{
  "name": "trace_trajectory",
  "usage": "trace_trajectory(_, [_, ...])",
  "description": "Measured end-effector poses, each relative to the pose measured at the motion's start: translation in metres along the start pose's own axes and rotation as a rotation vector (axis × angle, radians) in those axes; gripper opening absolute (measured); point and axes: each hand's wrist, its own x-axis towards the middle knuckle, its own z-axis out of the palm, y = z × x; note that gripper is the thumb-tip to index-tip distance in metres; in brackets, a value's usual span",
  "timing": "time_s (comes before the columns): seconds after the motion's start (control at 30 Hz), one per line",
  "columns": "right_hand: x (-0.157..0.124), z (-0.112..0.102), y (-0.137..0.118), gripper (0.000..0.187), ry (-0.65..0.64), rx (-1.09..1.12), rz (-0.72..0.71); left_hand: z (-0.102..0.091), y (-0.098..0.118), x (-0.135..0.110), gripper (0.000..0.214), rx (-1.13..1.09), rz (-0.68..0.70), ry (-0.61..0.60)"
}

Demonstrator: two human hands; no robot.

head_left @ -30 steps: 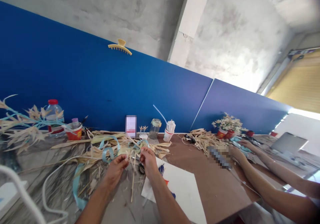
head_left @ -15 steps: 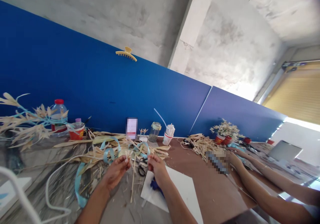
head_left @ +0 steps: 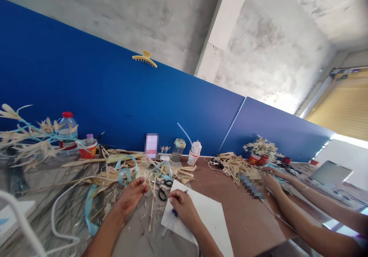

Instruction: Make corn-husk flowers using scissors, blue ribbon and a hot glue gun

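Note:
My left hand point(head_left: 132, 195) is closed in a pinch on a small pale dried-leaf piece point(head_left: 143, 175) with a thin straw stem point(head_left: 151, 211) hanging from it, over a heap of dried leaves and light blue ribbon point(head_left: 126, 172). My right hand point(head_left: 181, 207) rests lower, on a white paper sheet point(head_left: 207, 215), with its fingers curled round a blue object point(head_left: 174, 212) that I cannot name. Black-handled scissors point(head_left: 162, 192) lie on the table between my two hands.
A water bottle point(head_left: 66, 131), red cup point(head_left: 86, 150), glass jar point(head_left: 178, 149) and white cup point(head_left: 194, 154) stand along the blue partition point(head_left: 120, 100). At right, another person's hands point(head_left: 271, 182) work beside dried leaves point(head_left: 230, 162) and potted straw flowers point(head_left: 260, 149). A laptop point(head_left: 330, 172) is far right.
My right hand left the dried-leaf piece and came down onto the white sheet, closing round the blue object. My left hand kept its pinch almost in place.

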Motion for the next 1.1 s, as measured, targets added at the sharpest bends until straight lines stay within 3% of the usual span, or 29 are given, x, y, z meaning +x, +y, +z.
trace_trajectory(0.13, [0.006,-0.006,-0.002,0.013,0.039,-0.136,-0.098,-0.007,-0.001,0.004,0.019,0.007,0.029,0.026])
trace_trajectory(0.53, [0.031,0.005,0.012,0.017,-0.025,-0.221,-0.148,-0.019,0.002,0.008,0.021,-0.024,0.040,0.110])
trace_trajectory(0.8, [0.045,0.008,0.006,0.018,-0.075,-0.159,-0.228,-0.017,0.005,0.004,0.018,0.087,0.036,0.183])
trace_trajectory(1.1, [0.042,0.005,0.014,0.020,-0.129,-0.142,-0.218,-0.019,0.007,0.002,0.017,0.120,0.053,0.245])
